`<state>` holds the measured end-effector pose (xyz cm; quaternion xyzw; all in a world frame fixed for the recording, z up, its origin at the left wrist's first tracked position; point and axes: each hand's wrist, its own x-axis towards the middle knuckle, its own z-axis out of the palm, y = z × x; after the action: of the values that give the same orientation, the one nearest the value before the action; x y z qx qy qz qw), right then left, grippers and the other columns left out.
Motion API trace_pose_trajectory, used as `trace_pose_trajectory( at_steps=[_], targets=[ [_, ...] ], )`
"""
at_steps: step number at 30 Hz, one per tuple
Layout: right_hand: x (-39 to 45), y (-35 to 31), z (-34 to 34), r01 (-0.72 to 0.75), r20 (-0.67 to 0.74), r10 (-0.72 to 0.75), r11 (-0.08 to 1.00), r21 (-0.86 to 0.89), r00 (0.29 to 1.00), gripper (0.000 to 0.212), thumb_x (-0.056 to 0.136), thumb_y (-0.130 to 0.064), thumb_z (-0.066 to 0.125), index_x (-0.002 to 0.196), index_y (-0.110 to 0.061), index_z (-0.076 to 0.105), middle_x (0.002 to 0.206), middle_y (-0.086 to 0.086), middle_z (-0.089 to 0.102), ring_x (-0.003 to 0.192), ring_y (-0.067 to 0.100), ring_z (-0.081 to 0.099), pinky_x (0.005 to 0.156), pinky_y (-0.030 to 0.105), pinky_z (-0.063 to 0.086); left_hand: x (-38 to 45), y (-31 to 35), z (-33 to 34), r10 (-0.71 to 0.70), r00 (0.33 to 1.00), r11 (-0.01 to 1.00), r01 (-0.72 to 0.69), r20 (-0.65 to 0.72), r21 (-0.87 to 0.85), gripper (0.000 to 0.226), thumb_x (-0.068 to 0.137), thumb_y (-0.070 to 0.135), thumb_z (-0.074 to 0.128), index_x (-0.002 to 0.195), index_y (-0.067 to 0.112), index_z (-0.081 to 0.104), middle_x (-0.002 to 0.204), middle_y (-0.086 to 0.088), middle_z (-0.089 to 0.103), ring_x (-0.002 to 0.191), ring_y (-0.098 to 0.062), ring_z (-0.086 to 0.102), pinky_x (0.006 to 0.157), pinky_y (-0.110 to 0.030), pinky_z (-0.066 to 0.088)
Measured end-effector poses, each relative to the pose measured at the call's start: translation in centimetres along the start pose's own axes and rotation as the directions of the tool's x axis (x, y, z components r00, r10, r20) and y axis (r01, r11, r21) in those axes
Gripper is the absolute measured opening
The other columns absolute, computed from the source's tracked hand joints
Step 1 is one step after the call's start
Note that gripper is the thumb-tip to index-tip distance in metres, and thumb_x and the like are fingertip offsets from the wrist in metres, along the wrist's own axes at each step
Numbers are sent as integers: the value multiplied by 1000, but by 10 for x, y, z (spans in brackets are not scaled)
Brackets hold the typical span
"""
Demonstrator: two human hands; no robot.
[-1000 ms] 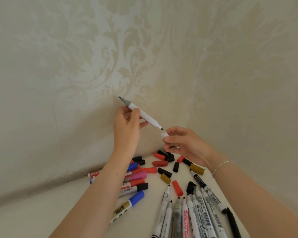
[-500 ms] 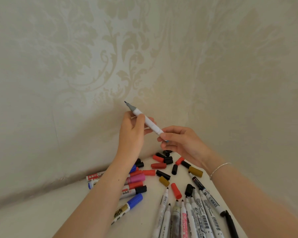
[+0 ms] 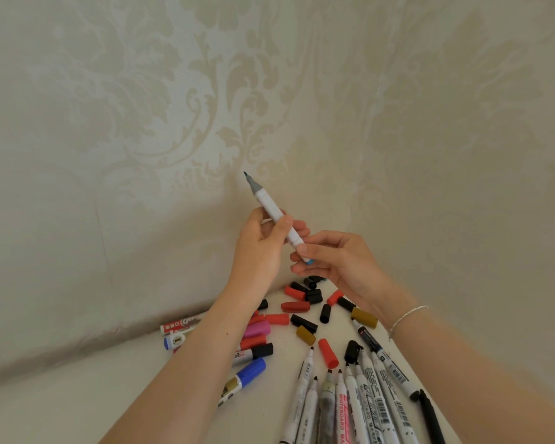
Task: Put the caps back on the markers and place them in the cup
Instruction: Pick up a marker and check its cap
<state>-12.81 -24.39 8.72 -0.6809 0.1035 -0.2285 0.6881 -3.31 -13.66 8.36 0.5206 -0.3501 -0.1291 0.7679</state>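
1. I am seeing the left hand (image 3: 260, 248) gripping a white marker (image 3: 274, 213), grey tip up, above the table (image 3: 61, 408).
2. The right hand (image 3: 337, 262) is pinching its blue-capped lower end (image 3: 307, 261).
3. A tabletop marker (image 3: 342, 408) is reading "WHITEBOARD".

Marker held up between 2 hands, above a littered worktop corner

The marker (image 3: 274, 216) slants above the worktop (image 3: 77, 405), left hand (image 3: 260, 251) at its middle, right hand (image 3: 337, 261) at its lower end. Loose caps (image 3: 305, 304) lie beneath, capped markers (image 3: 247, 354) to the left, uncapped markers (image 3: 356, 402) nearest the person, walls (image 3: 141, 123) behind.
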Motion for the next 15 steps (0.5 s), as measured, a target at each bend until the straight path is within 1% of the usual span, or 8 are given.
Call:
trace_pose_trajectory(
  at_steps=[3, 5, 9, 12, 15],
  targets=[
    [-2, 2, -2, 10, -19, -10, 1000, 3, 1000, 18, 79, -3, 69, 95, 5, 70, 82, 19, 71, 66, 24, 70, 69, 29, 59, -2, 0, 3, -50, 999, 996, 51, 13, -75, 11, 100, 11, 47, 108, 6, 51, 97, -12, 72, 87, -18, 72, 75, -27, 59],
    [-2, 2, -4, 12, -30, -12, 1000, 9, 999, 22, 77, -3, 70, 96, 7, 69, 82, 20, 71, 65, 24, 70, 68, 29, 59, -3, -1, 4, -61, 998, 993, 63, 20, -102, 11, 100, 11, 47, 108, 6, 51, 99, -13, 71, 88, -18, 72, 72, -25, 58],
    [-1, 2, -5, 18, -40, -17, 1000, 13, 999, 23, 77, -2, 71, 97, 10, 69, 82, 21, 71, 64, 24, 69, 66, 28, 57, -4, -4, 6, -68, 998, 989, 69, 8, -128, 11, 101, 11, 46, 109, 6, 51, 100, -13, 71, 90, -19, 72, 73, -22, 57],
    [0, 5, -6, 13, -47, -12, 1000, 9, 999, 23, 77, -1, 70, 97, 11, 68, 81, 20, 71, 64, 25, 68, 67, 29, 58, -5, -8, 8, -77, 997, 989, 77, 0, -125, 9, 101, 12, 46, 107, 10, 51, 100, -11, 71, 91, -18, 72, 77, -23, 57],
    [-1, 8, -9, 6, -55, -6, 1000, 7, 998, 23, 78, 0, 70, 97, 11, 68, 79, 19, 70, 63, 25, 68, 66, 30, 57, -6, -12, 10, -93, 996, 989, 93, 1, -117, 8, 101, 12, 45, 107, 11, 51, 100, -10, 71, 92, -17, 71, 78, -23, 57]
  ],
)
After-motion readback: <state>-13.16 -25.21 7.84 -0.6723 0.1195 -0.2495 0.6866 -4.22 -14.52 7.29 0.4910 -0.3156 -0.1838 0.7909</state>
